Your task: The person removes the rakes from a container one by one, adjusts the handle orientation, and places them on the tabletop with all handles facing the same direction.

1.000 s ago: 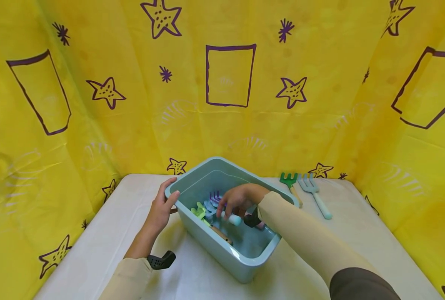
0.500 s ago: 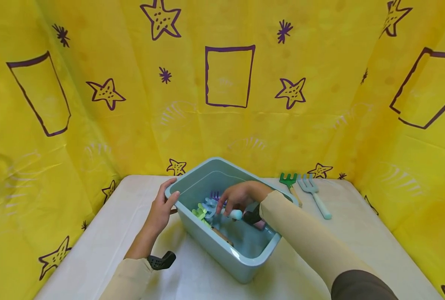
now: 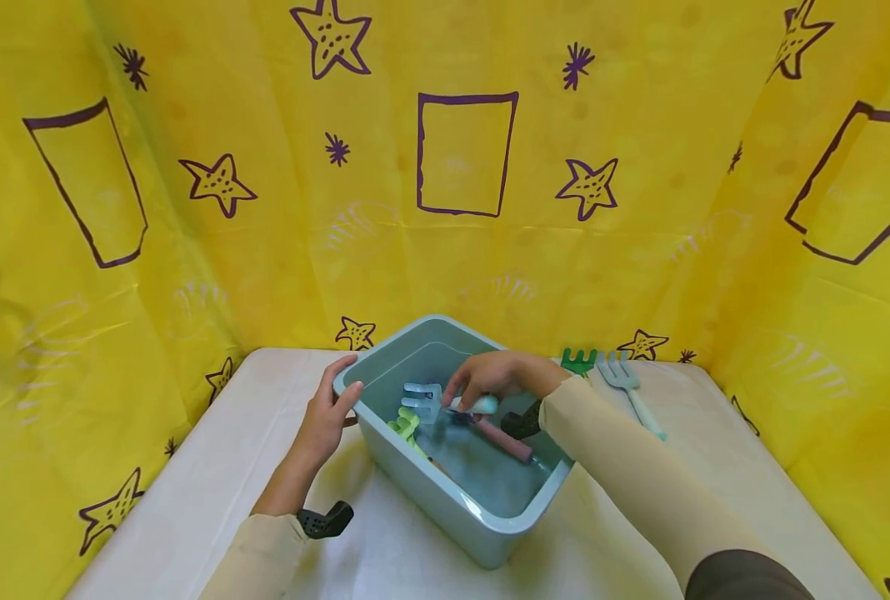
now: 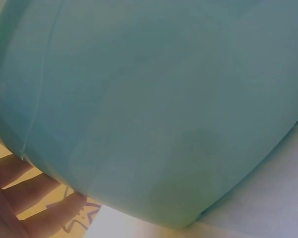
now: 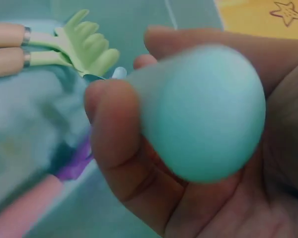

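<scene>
From the head view we see the right hand (image 3: 493, 379) reaching into the bin (image 3: 445, 500) near the table's far edge, fingers curled round the handle of a pale blue toy rake (image 3: 445, 402), while the left hand (image 3: 325, 417) rests flat-fingered on the bin's left rim. The left wrist view shows only bin wall (image 4: 154, 99). In the right wrist view the rounded handle end (image 5: 208, 114) looks light, stiff and smooth, so we judge the handle the best hold.

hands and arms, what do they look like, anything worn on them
Both hands are bare, left hand and right hand. Each arm wears a long beige sleeve; a dark brown layer covers the right upper arm. A small black device sits at the left wrist, another at the right.
</scene>
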Demonstrator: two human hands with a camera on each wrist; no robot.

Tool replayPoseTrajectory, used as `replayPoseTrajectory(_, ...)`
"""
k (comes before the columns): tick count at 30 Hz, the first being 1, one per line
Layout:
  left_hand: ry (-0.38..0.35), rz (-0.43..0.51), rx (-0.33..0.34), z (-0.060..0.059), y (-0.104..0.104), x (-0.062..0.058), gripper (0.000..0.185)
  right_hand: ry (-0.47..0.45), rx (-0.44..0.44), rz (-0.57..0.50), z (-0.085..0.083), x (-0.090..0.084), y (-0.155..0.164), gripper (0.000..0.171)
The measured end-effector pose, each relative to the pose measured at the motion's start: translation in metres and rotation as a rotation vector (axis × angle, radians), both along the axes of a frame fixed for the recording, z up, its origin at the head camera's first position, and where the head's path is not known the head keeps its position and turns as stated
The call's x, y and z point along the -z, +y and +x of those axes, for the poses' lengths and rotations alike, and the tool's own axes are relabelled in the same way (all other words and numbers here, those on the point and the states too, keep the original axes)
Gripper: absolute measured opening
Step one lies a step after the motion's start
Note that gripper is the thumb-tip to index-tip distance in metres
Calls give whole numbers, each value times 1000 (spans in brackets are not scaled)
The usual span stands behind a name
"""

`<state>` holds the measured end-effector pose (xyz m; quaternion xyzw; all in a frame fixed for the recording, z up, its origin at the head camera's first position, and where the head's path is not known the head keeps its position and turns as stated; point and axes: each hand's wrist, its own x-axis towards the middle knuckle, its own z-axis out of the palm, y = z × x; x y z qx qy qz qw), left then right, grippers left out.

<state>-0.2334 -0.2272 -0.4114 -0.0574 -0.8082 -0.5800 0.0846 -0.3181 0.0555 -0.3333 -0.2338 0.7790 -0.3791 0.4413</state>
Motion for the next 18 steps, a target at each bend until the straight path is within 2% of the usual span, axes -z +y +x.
replayPoseTrajectory(5,5,-4,1,0,1,-1,50,50,67,-59,0,-11,14,27)
replayPoseTrajectory(11,5,-3,3,1,1,-1,50,142,111,-146,5,-23,32,33)
replayPoseTrajectory(18,12,-2,7,2,2,1,50,253,244,-193,13,-32,49,32)
